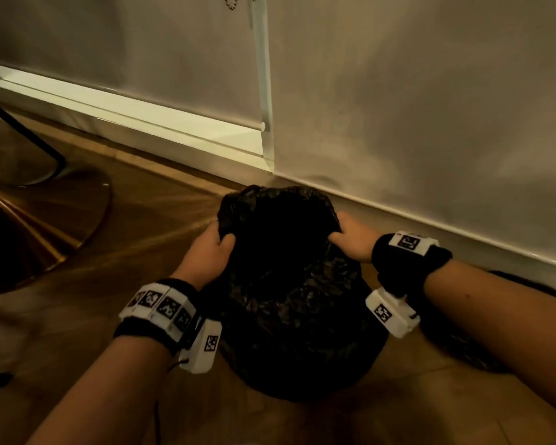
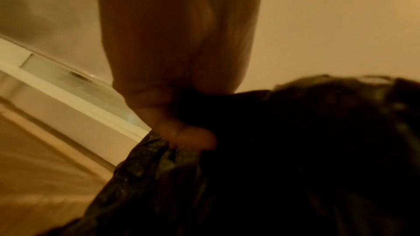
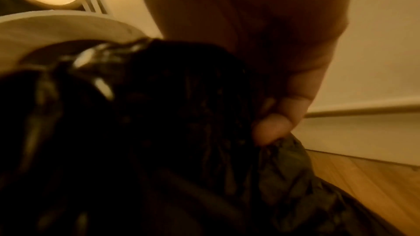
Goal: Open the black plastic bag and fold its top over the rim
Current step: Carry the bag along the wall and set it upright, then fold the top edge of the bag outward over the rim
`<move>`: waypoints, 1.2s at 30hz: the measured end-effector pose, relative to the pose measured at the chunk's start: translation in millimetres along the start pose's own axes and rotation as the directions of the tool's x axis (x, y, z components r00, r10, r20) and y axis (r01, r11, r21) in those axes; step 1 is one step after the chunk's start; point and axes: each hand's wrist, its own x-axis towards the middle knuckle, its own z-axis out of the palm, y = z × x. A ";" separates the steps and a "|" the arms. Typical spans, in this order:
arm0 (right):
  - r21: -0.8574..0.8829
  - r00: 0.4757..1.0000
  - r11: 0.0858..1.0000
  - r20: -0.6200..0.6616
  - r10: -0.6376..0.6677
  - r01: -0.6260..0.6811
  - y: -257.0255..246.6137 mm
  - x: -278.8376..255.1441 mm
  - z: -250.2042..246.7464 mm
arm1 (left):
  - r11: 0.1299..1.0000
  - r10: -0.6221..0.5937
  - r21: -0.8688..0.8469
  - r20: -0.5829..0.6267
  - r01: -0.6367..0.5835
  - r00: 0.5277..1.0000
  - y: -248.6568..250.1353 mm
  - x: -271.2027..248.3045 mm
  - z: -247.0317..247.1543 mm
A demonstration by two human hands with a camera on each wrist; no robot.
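Note:
A crinkled black plastic bag stands on the wooden floor near the wall, its mouth pulled wide and dark inside. My left hand grips the left edge of the mouth, thumb inside and fingers curled outside. My right hand grips the right edge the same way. In the left wrist view my left hand pinches the bag. In the right wrist view my right hand pinches the bag. Any bin under the bag is hidden by the plastic.
A pale wall with a white skirting board runs just behind the bag. A window sill and frame lie at the back left. A black stand with a round brass base sits on the floor to the left.

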 end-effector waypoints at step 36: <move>0.996 0.936 -0.079 -0.009 0.352 0.039 -10.1 -111.8 56.6 | 0.459 -0.307 -0.822 0.211 0.339 0.928 -60.5 -74.2 0.1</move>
